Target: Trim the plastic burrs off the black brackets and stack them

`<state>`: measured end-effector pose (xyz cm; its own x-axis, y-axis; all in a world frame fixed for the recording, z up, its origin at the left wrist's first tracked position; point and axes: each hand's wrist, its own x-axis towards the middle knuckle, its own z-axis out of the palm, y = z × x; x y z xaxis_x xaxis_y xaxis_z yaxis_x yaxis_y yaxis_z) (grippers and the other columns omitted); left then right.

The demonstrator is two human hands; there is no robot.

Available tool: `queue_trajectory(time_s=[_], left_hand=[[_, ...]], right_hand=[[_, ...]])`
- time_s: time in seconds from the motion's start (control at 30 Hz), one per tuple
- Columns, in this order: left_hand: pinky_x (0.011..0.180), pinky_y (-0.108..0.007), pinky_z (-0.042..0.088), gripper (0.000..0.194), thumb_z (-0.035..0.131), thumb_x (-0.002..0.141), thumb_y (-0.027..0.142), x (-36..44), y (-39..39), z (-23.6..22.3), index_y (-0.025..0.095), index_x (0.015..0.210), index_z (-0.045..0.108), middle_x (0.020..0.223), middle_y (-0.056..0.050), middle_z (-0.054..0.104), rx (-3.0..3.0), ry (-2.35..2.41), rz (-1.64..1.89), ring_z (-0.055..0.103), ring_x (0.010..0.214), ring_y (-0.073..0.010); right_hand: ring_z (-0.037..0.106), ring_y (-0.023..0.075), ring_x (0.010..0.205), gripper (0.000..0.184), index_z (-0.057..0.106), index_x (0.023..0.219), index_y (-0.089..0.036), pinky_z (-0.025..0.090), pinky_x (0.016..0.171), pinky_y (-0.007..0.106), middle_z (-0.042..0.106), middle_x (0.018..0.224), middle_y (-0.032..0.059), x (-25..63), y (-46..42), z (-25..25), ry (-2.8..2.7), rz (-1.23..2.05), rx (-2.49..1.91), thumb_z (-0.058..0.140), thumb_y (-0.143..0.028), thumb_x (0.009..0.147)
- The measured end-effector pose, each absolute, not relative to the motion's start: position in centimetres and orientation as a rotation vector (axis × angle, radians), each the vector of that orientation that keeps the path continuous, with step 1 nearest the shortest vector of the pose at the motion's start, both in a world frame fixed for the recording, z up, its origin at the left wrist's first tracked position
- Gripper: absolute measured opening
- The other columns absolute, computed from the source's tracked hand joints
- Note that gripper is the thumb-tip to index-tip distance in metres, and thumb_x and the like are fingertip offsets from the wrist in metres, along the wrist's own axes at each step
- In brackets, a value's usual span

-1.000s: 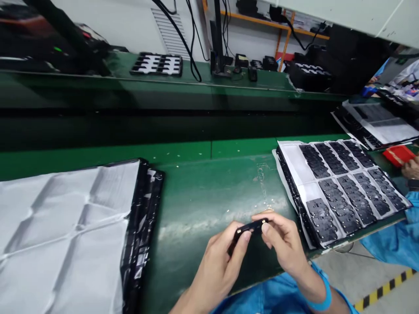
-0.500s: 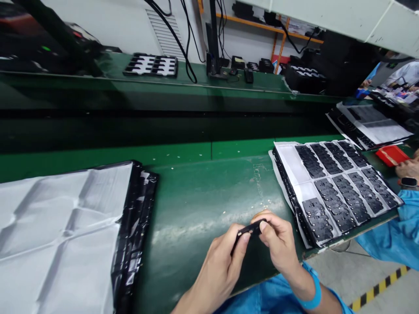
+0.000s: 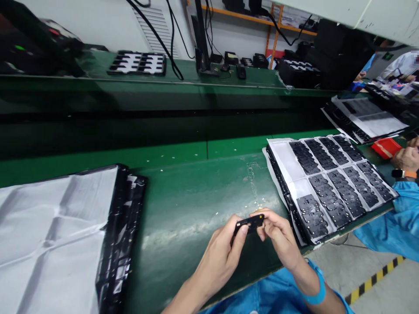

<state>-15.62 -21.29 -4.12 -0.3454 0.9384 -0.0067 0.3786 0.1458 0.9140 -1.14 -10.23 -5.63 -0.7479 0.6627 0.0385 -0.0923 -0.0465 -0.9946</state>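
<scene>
A small flat black plastic part [image 3: 251, 223], with yellowish spots on its edge, is held low over the green workbench. My left hand [image 3: 225, 248] pinches its left end between thumb and fingers. At the other end, my right hand [image 3: 278, 235] has its curled fingers against the part, partly behind it. Right of my hands, a stack of black trays [image 3: 314, 187] carries rows of similar black parts [image 3: 312, 213] in pale compartments. The underside of the held part is hidden.
Paper-covered trays [image 3: 62, 235] are stacked at the left. A co-worker's hand [image 3: 407, 159] is at the far right beside a red box [image 3: 386, 148]. More trays [image 3: 376, 117] lie behind it. A raised shelf [image 3: 183, 80] runs along the back, with hanging cables [image 3: 170, 39].
My right thumb has come off the near face of the black part, exposing its right end with a yellow spot. My left hand keeps its pinch. The whole view has shifted slightly.
</scene>
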Motion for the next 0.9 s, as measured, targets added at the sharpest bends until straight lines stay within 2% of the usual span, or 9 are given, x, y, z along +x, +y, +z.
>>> queue_trajectory(time_s=[0.13,0.2,0.3,0.5,0.7,0.9], left_hand=[[0.064,-0.028,0.039,0.032,0.035,0.108,0.040,-15.7,-20.6,-4.5,0.023,0.089,0.054,0.074,0.002,0.052,1.204,1.725,1.164,0.051,0.066,-0.0178],[0.062,-0.028,0.037,0.037,0.031,0.109,0.043,-15.6,-20.4,-4.7,0.023,0.086,0.052,0.070,0.003,0.048,1.130,1.671,1.207,0.048,0.063,-0.0175],[0.059,-0.027,0.035,0.040,0.028,0.109,0.047,-15.3,-19.9,-5.1,0.024,0.081,0.045,0.065,0.005,0.039,1.018,1.643,1.282,0.041,0.059,-0.0161],[0.063,-0.027,0.038,0.040,0.031,0.106,0.051,-15.0,-19.4,-5.9,0.024,0.080,0.042,0.070,0.004,0.040,0.952,1.713,1.296,0.043,0.064,-0.0162],[0.060,-0.027,0.033,0.039,0.029,0.105,0.048,-14.9,-19.1,-6.1,0.025,0.075,0.037,0.068,0.004,0.038,0.965,1.745,1.307,0.039,0.062,-0.0157],[0.060,-0.028,0.032,0.037,0.027,0.107,0.044,-15.0,-19.3,-6.4,0.025,0.077,0.039,0.067,0.005,0.037,1.009,1.774,1.260,0.040,0.061,-0.0159]], right_hand=[[0.052,0.0142,0.067,0.026,0.072,0.099,-0.018,0.042,0.064,0.027,0.055,0.080,-0.0006,-0.7,-10.1,-5.4,-1.796,1.697,-0.725,0.051,-0.031,0.108],[0.051,0.0136,0.066,0.028,0.070,0.095,-0.019,0.041,0.063,0.027,0.053,0.079,-0.0011,-0.6,-10.2,-5.3,-1.825,1.632,-0.741,0.049,-0.031,0.110],[0.052,0.0133,0.066,0.026,0.068,0.098,-0.020,0.041,0.063,0.026,0.054,0.082,-0.0010,-0.5,-10.4,-5.3,-1.866,1.582,-0.704,0.048,-0.029,0.111],[0.054,0.0137,0.066,0.023,0.068,0.103,-0.020,0.044,0.063,0.027,0.056,0.086,0.0003,-0.5,-10.6,-5.7,-1.880,1.546,-0.661,0.047,-0.026,0.111],[0.054,0.0139,0.063,0.025,0.070,0.102,-0.019,0.044,0.060,0.027,0.059,0.086,0.0018,-0.5,-10.8,-5.8,-1.869,1.551,-0.678,0.048,-0.029,0.110],[0.053,0.0131,0.060,0.029,0.070,0.097,-0.018,0.044,0.058,0.026,0.056,0.083,0.0011,-0.7,-10.7,-5.6,-1.834,1.600,-0.722,0.051,-0.034,0.110]])
